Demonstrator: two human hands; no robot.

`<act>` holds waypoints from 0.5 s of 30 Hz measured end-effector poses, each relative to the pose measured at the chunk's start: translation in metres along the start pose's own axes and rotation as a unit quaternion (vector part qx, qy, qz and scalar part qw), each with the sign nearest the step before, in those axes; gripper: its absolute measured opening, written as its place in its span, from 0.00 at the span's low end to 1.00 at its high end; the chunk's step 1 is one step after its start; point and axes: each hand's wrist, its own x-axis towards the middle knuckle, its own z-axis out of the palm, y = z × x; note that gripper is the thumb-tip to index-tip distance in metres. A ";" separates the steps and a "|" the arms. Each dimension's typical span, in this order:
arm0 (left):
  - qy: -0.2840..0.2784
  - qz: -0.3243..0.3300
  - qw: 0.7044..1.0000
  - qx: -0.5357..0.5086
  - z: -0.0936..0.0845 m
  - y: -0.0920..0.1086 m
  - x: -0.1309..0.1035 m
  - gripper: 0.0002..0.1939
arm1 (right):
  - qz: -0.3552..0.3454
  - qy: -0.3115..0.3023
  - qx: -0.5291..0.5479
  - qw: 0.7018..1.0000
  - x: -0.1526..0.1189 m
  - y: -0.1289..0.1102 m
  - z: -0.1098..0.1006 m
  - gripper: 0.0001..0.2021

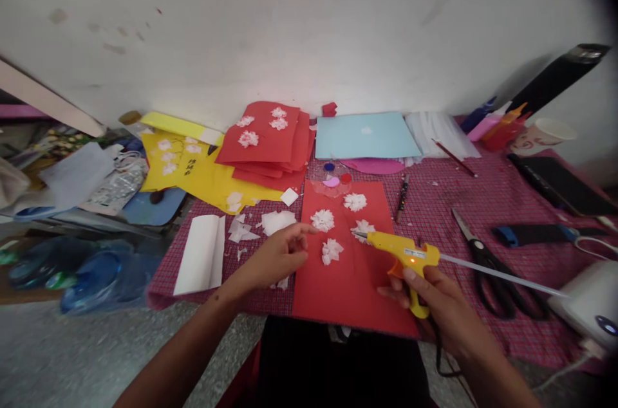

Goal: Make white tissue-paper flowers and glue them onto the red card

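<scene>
My right hand [437, 305] is closed around the grip of a yellow hot glue gun [403, 250], with a clear glue stick [502, 276] jutting from its back and an orange light lit. Its nozzle meets or overhangs a white crumpled-paper flower [362, 228] on a red sheet [357, 292]; contact cannot be made out. Three similar flowers lie on this sheet, including a round one [322, 220] beside the stretched index finger of my left hand [280, 257]. That hand's other fingers are loosely bent, and I see nothing held in them.
White paper scraps [277, 222] and a folded white sheet [200, 253] lie left. Behind are red cards with flowers [265, 150], yellow cards [207, 176], paint pots [331, 181] and light-blue paper [367, 134]. Scissors [483, 260], a utility knife [526, 234] and a white device [591, 305] stand right.
</scene>
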 end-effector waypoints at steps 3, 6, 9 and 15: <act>0.041 0.001 0.998 0.044 0.006 -0.004 -0.023 0.23 | -0.006 0.003 -0.022 1.000 0.001 -0.001 -0.002 0.16; 0.071 0.001 0.994 0.082 0.004 -0.008 -0.051 0.18 | -0.011 0.019 -0.028 0.999 0.003 -0.001 -0.007 0.16; 0.119 -0.016 0.985 0.120 -0.013 -0.017 -0.072 0.15 | -0.013 0.015 -0.019 1.000 0.005 0.003 -0.014 0.14; 0.270 -0.026 0.933 0.235 -0.067 -0.046 -0.064 0.16 | -0.015 0.024 -0.010 1.000 0.008 0.013 -0.022 0.12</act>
